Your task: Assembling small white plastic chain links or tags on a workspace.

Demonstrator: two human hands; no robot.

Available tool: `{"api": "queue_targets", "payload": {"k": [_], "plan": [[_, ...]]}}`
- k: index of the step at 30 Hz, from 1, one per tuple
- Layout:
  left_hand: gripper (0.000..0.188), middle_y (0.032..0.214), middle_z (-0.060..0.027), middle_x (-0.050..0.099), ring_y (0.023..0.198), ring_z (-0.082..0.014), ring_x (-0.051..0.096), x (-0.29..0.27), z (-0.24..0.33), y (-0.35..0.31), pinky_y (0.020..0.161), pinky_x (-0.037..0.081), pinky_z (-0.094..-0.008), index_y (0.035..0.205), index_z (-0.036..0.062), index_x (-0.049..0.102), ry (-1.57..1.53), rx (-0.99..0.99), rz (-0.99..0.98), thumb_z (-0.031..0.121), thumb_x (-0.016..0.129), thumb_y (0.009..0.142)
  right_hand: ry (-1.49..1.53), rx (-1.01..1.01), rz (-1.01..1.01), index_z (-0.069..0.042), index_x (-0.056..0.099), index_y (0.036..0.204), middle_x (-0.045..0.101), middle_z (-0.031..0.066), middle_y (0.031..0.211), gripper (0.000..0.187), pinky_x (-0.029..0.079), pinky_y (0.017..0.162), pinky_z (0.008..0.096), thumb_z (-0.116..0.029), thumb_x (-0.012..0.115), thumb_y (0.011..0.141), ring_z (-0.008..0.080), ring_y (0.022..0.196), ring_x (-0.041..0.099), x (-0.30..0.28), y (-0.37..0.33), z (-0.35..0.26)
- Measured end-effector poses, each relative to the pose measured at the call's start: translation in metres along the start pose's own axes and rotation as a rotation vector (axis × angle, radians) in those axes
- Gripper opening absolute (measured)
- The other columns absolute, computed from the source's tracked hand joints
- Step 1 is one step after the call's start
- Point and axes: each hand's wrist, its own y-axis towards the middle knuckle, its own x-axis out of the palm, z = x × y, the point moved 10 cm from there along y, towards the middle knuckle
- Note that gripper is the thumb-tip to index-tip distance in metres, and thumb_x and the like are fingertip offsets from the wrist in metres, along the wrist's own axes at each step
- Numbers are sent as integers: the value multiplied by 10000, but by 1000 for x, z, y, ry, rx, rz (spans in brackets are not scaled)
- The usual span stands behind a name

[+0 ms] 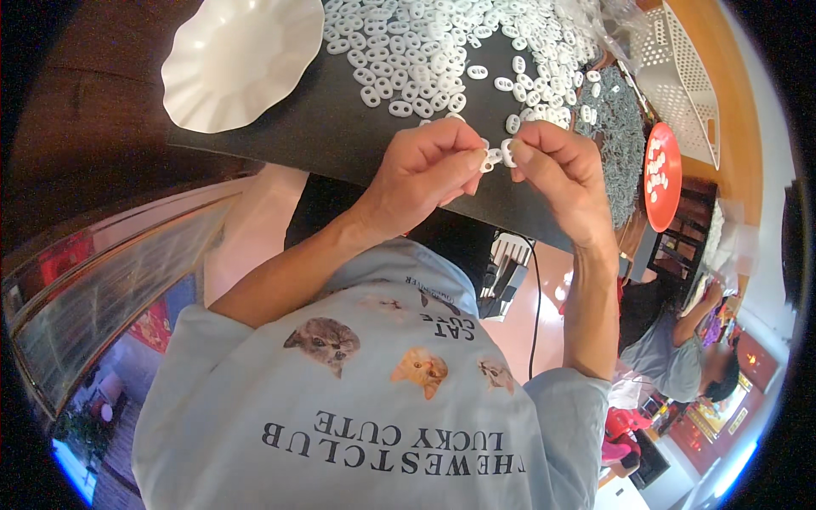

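Just over the near edge of the black table, my two hands are close together with the fingertips almost meeting. My left hand is closed in a pinch on a small white oval two-hole piece. A similar white two-hole piece is pinched between the thumb and fingers of my right hand. The two pieces are side by side, and I cannot tell whether they are joined. Beyond my hands, a large loose pile of the same white two-hole pieces spreads over the table.
A white wavy-edged dish sits at the table's far left. To the right lie a heap of small dark grey parts, a red plate with some white pieces, and a white perforated basket. Another person is at lower right.
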Motion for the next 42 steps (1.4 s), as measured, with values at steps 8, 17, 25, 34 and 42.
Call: {"api": "queue_targets", "payload": {"k": [8,17,25,34,42], "plan": [[112,712,1,552,553,-6,408,0,-1,1,465,297,-170,928,21,577,8,-22,-4,124,536,935,-34,66,29,-1,615,854,560,-17,724,144,352,598,194,-122,567,915,43,680,478,-2,0,0],[128,711,20,547,564,-4,413,1,-1,2,473,307,-173,909,34,578,60,-31,11,150,538,943,-85,21,-6,1,605,873,551,-21,746,144,385,632,208,-122,563,935,50,701,482,5,-1,6],[158,685,18,539,552,-11,410,-1,1,1,465,310,-177,894,35,583,98,-12,37,177,546,953,-395,-282,69,7,594,900,526,61,725,188,415,592,283,-180,608,918,163,647,505,11,-3,-20],[165,655,-44,572,491,-98,532,-4,-9,6,442,416,-221,882,8,581,-17,-104,10,145,523,955,-838,-529,98,-33,576,894,501,112,738,276,463,507,395,-233,729,782,323,615,569,24,-14,-51],[192,647,-1,549,528,-55,515,2,-7,7,458,391,-200,846,30,589,104,-149,-10,185,542,949,-909,-541,24,-5,593,946,525,129,764,276,462,546,377,-122,745,747,312,622,566,29,-22,-52]]}}
